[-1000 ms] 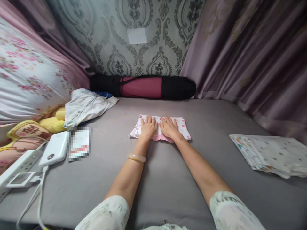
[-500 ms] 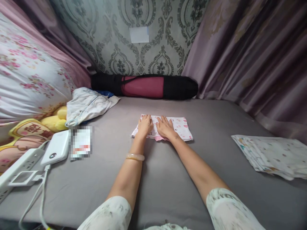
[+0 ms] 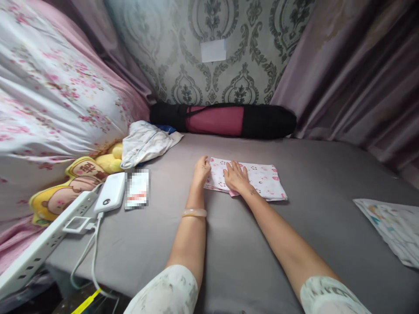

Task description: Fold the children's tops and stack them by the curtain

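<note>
The little cloth [image 3: 248, 179] lies on the gray bed [image 3: 229, 244], folded into a flat rectangle. The right hand [image 3: 236, 176] lies flat on it, fingers spread, pinching nothing. The left hand [image 3: 201, 168] curls at the cloth's left edge; I cannot tell if it pinches it. So the folding looks partly done. A folded pile [image 3: 393, 226] sits far right.

Both hands on the folded pink-print cloth [image 3: 250, 178] on the grey bed [image 3: 229, 244]: left hand [image 3: 201, 168] at its left edge, right hand [image 3: 236, 176] flat on top.
</note>
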A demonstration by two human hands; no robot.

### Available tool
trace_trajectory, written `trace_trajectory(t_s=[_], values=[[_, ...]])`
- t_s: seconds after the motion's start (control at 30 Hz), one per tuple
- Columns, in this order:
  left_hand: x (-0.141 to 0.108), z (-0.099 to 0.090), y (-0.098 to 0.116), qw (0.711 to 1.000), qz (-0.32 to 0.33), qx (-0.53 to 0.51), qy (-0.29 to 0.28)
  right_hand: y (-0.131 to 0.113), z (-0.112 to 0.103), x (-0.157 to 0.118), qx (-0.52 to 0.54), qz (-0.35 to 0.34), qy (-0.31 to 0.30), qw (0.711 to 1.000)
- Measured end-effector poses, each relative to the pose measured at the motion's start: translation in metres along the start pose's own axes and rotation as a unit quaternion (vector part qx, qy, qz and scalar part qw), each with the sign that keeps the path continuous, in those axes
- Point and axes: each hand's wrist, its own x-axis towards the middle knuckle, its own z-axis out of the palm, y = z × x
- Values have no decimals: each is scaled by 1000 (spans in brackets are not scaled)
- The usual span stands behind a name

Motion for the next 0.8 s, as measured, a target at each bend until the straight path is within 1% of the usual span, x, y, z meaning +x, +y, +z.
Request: trace_trajectory(t_s=[0.07, 0.17, 0.33, 0.5, 0.67, 0.8], values=[[2, -2, -4, 999, -15, -23, 23, -2, 0, 1, -4, 3, -2, 1000], [5, 0, -7, 998, -24, -38, 43, -9, -1, 5, 3, -1, 3, 1000], [7, 1, -8, 998, -23, -26, 44, -26, 4, 10, 20, -8, -10, 1000], [8, -2, -9, 997, -44, -17, 53, -32, 7, 12, 8, -2, -8, 1000], [9, -3, -8, 996, -54, -24, 65, -48, 0, 18, 11, -44, 15, 999], [9, -5, -7, 996, -68, -30, 57, -62, 6, 25, 9, -75, -4, 997]])
